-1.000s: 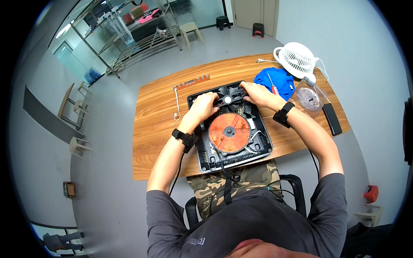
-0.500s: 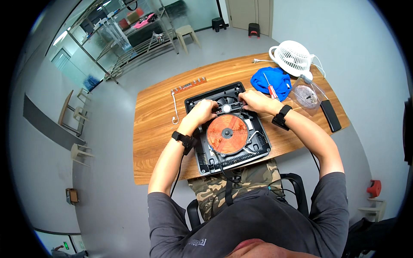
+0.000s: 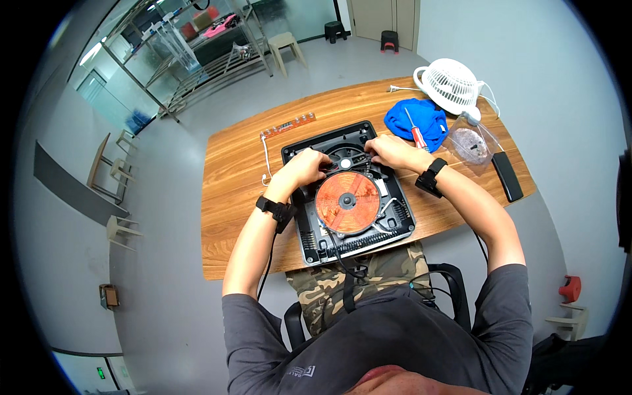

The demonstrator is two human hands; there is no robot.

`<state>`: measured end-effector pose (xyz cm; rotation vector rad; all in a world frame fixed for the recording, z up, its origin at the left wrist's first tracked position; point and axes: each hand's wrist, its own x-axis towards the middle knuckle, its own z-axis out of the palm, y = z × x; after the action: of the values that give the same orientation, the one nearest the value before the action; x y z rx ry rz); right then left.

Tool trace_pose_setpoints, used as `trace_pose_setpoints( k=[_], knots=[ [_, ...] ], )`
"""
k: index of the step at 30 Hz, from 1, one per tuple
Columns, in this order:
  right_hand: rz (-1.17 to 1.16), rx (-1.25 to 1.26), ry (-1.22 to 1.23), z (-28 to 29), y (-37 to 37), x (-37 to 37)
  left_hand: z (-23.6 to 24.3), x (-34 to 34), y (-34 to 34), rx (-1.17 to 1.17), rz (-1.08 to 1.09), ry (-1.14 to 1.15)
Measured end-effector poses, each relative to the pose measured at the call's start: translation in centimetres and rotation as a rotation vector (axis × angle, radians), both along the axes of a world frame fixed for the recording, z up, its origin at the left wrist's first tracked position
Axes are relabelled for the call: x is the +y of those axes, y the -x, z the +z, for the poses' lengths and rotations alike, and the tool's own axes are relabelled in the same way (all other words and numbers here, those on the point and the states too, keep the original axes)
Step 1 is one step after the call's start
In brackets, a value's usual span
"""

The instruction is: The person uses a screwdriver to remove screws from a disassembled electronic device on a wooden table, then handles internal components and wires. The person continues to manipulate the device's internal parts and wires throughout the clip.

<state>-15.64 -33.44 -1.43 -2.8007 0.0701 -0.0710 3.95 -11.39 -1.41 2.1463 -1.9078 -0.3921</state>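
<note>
An opened black appliance housing (image 3: 307,251) rests on the wooden table (image 3: 234,197), with a round copper coil (image 3: 336,205) in its nearer part. In its far part sits a black fan (image 3: 345,163) with a pale hub. My left hand (image 3: 306,164) has curled fingers on the fan's left side, fingertips partly hidden. My right hand (image 3: 390,151) grips its right side. Beyond the housing lies an orange circuit board (image 3: 288,124) with a white lead. A red-handled screwdriver (image 3: 418,137) rests on a blue cloth (image 3: 401,115), right of the housing.
A white perforated plastic appliance (image 3: 447,84) stands at the back-right corner, near a clear bag (image 3: 469,146) with a round part and a black slab (image 3: 506,176). Metal shelving (image 3: 197,66) and several stools (image 3: 284,46) stand around the room.
The fan sits lower in the housing, with more of its frame showing over the blades. My hands moved slightly with it. A person at lower left has passed out of view.
</note>
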Motion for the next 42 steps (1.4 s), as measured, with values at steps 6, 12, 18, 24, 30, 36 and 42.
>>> trace_pose_setpoints(
  k=[6, 12, 18, 24, 30, 36, 42],
  knots=[
    [-0.022, 0.031, -0.014, -0.2, -0.5, -0.2, 0.3, 1.3, 0.4, -0.084, -0.006, 0.088],
    [-0.026, 0.142, -0.037, -0.5, -1.9, -0.9, 1.3, 4.2, -0.7, 0.081, 0.126, 0.091],
    [-0.021, 0.208, 0.029, -0.5, -2.7, -0.7, -0.5, 5.6, -2.5, 0.082, 0.097, 0.027],
    [-0.004, 0.165, -0.002, -0.2, -2.5, -0.6, -0.5, 5.2, -1.5, 0.168, 0.12, 0.149],
    [-0.001, 0.163, -0.011, -0.7, -2.8, -1.3, -1.1, 3.9, -0.3, 0.044, 0.144, 0.135],
    [-0.007, 0.136, -0.086, -0.3, -2.7, -1.0, -2.0, 3.7, -0.1, 0.099, 0.192, 0.155],
    [0.02, 0.188, 0.024, -0.1, -2.6, -1.0, -1.5, 3.3, 1.2, 0.101, 0.291, 0.163]
  ],
)
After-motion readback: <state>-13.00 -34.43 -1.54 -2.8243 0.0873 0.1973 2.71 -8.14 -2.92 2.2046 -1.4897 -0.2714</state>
